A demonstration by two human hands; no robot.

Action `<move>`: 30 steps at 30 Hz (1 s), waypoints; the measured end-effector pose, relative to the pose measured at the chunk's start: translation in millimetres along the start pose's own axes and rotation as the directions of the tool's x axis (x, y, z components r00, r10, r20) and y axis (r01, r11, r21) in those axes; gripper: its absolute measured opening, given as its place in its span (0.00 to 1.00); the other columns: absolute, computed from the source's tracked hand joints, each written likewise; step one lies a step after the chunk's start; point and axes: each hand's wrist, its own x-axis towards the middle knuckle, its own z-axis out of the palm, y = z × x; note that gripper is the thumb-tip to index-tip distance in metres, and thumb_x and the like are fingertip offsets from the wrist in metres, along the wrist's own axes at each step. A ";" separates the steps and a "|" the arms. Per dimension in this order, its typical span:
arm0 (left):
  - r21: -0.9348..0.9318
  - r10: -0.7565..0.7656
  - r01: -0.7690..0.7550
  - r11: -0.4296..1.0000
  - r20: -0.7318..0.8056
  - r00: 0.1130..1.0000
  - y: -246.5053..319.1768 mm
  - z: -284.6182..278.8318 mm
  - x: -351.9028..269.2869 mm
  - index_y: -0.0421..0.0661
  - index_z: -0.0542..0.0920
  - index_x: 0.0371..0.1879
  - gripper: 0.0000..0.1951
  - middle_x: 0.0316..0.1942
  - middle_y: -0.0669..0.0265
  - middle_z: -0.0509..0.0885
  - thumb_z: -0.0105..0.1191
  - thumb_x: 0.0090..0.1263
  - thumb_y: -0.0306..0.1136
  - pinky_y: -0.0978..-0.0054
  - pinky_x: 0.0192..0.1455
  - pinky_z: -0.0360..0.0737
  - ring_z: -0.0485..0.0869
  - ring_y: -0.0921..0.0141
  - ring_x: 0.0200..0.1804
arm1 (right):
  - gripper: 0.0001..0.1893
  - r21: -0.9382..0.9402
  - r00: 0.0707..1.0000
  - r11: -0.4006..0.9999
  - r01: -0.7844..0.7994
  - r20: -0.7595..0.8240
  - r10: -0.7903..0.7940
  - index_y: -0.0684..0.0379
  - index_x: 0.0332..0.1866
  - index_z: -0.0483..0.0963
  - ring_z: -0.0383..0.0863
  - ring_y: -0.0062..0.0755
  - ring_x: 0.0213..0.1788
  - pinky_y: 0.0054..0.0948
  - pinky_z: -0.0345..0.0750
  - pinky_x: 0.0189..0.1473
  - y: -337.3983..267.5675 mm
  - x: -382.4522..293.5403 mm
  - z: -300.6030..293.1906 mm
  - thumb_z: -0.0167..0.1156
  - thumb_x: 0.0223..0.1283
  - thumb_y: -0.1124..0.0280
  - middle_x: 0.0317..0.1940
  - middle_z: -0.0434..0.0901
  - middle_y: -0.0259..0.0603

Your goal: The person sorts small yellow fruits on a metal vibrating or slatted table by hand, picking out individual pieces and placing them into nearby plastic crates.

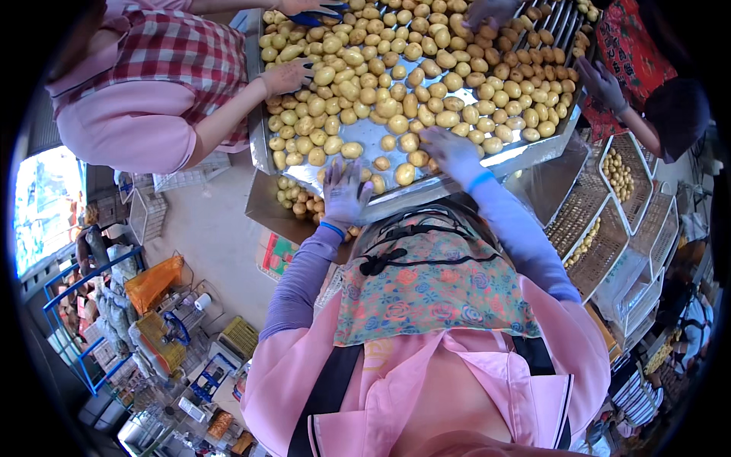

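Observation:
A metal sorting table point(365, 137) lies before me, covered with many potatoes point(385, 107). My left hand point(344, 191), in a pale glove, rests at the table's near edge against a few potatoes, its fingers apart. My right hand point(454, 157), gloved too, reaches over the near rim and touches potatoes at the middle; whether its fingers close on one cannot be told. Metal rollers point(557, 28) show at the far right of the table. Below the near left edge, more potatoes point(298, 200) lie in a metal chute point(262, 200).
A co-worker's gloved hand point(288, 77) lies among the potatoes at left. Another co-worker's gloved hand point(602, 85) is at the right rim, and a further gloved hand point(491, 12) at the far side. Plastic crates point(599, 251), some holding potatoes, stand at right. A blue metal rack point(91, 320) stands lower left.

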 end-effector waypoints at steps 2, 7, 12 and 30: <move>-0.124 -0.157 0.167 0.978 0.090 0.984 -5.6 -5.8 9.4 0.45 0.71 0.67 0.27 0.60 0.58 0.79 0.48 0.74 0.48 0.52 0.73 0.58 0.66 0.54 0.71 | 0.15 -0.315 0.951 0.947 -0.065 0.267 0.154 0.48 0.57 0.78 0.83 0.41 0.56 0.38 0.81 0.52 -19.2 41.4 16.6 0.53 0.67 0.66 0.54 0.81 0.42; -0.139 -0.142 0.163 0.977 0.154 0.978 23.3 13.2 73.3 0.51 0.75 0.63 0.24 0.51 0.57 0.82 0.53 0.71 0.48 0.55 0.56 0.75 0.81 0.56 0.53 | 0.15 -0.415 0.868 0.908 -0.051 0.431 0.246 0.46 0.56 0.78 0.84 0.42 0.53 0.41 0.82 0.47 -47.2 82.5 16.9 0.56 0.66 0.64 0.50 0.83 0.42; -0.018 -0.090 0.103 0.995 0.344 0.935 11.8 10.1 108.6 0.47 0.79 0.53 0.18 0.39 0.59 0.84 0.53 0.69 0.43 0.54 0.45 0.79 0.83 0.55 0.41 | 0.20 0.314 0.936 0.907 -0.280 0.300 0.185 0.50 0.59 0.75 0.85 0.39 0.47 0.35 0.82 0.45 -5.6 57.0 13.1 0.64 0.61 0.61 0.50 0.83 0.41; 0.172 -0.254 0.232 0.957 0.119 0.960 -51.0 15.7 92.6 0.46 0.56 0.77 0.40 0.79 0.54 0.51 0.43 0.72 0.58 0.43 0.78 0.37 0.47 0.46 0.79 | 0.22 0.043 0.539 0.549 -0.835 0.268 0.799 0.57 0.61 0.76 0.81 0.34 0.54 0.32 0.76 0.57 118.1 -313.5 -104.9 0.64 0.63 0.64 0.50 0.84 0.41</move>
